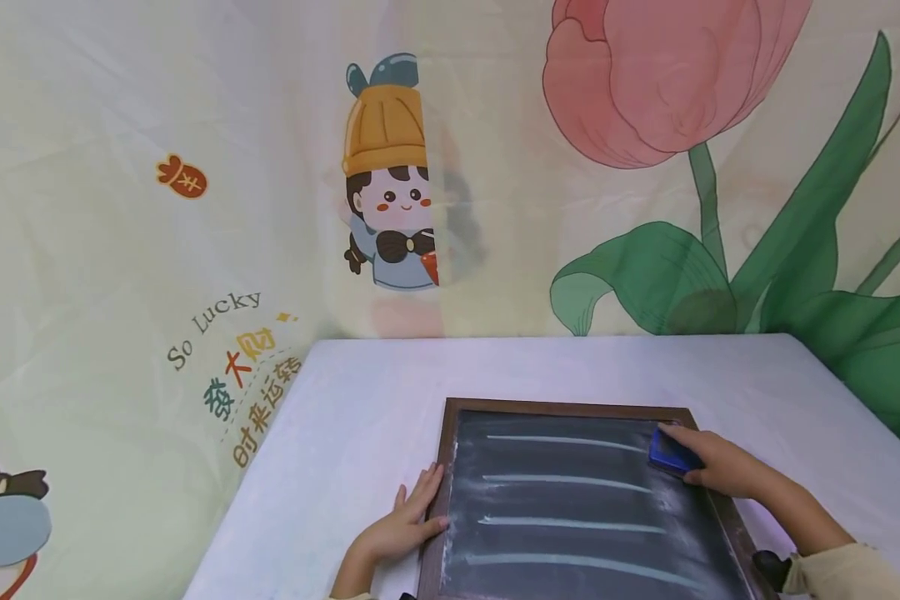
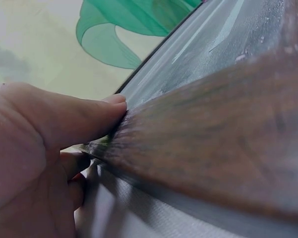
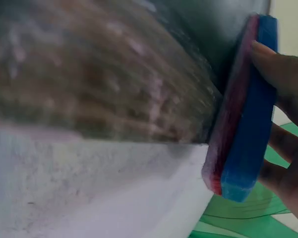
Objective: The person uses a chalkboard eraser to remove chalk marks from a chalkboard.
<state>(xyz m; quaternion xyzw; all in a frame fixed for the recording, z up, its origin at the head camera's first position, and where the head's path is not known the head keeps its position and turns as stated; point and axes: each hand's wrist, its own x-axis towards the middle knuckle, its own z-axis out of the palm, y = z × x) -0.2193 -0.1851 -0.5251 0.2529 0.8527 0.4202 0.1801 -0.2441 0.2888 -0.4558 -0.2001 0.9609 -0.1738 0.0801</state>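
Observation:
A small chalkboard (image 1: 570,500) in a dark wooden frame (image 1: 562,407) lies on the white table (image 1: 360,400), with several pale chalk lines (image 1: 566,480) drawn across it. My right hand (image 1: 720,465) grips a blue eraser (image 1: 671,454) and presses it on the board's upper right corner. In the right wrist view the eraser (image 3: 245,119) shows a red felt face against the board. My left hand (image 1: 401,525) rests at the frame's left edge, and the left wrist view shows its thumb (image 2: 84,116) pressing on the wooden frame (image 2: 213,144).
A printed cloth backdrop (image 1: 195,208) with a cartoon figure (image 1: 390,175) and a large pink tulip (image 1: 660,75) hangs close behind and to the left of the table. The table's left edge (image 1: 247,492) runs near the left hand.

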